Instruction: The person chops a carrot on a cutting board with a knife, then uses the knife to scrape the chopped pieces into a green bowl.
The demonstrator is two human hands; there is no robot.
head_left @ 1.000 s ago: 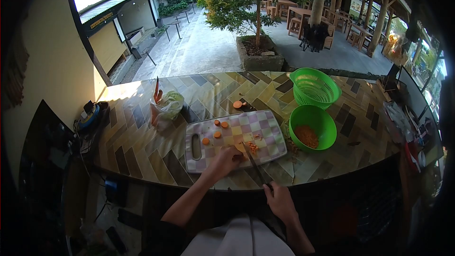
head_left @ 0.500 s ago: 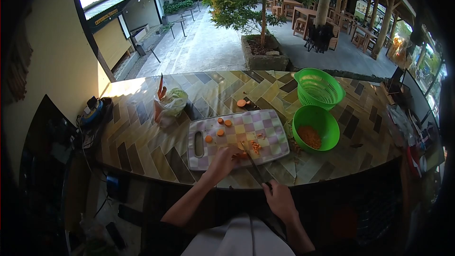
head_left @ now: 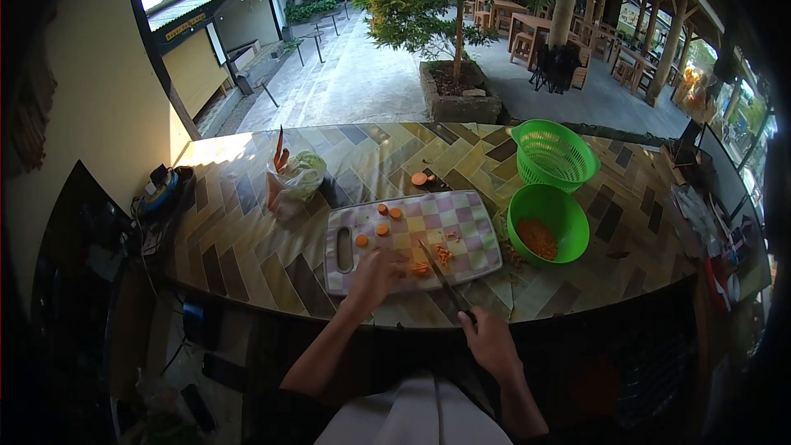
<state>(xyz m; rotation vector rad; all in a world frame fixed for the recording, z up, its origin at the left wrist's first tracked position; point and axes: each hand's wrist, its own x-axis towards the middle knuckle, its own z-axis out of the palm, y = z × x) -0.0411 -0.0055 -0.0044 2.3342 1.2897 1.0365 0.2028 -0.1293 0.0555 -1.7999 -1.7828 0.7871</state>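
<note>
A checked cutting board [head_left: 461, 218] lies on the tiled counter [head_left: 239, 239]. My left hand [head_left: 375, 274] rests on its near edge, fingers pressing a piece of carrot [head_left: 418, 269]. My right hand [head_left: 488, 338], at the counter's front edge, grips the handle of a knife [head_left: 441, 274] whose blade reaches onto the board beside chopped carrot bits [head_left: 442, 255]. Three carrot rounds [head_left: 381, 221] lie on the board's far left part.
A green bowl [head_left: 568, 206] with chopped carrot stands right of the board, a green colander [head_left: 554, 153] behind it. A plastic bag with carrots [head_left: 290, 181] sits at the left. One carrot slice [head_left: 420, 179] lies behind the board. Clutter lines the right edge.
My left hand has slid slightly left along the board's near edge. The knife blade has shifted a little on the board; my right hand has stayed put at the counter's front edge.
</note>
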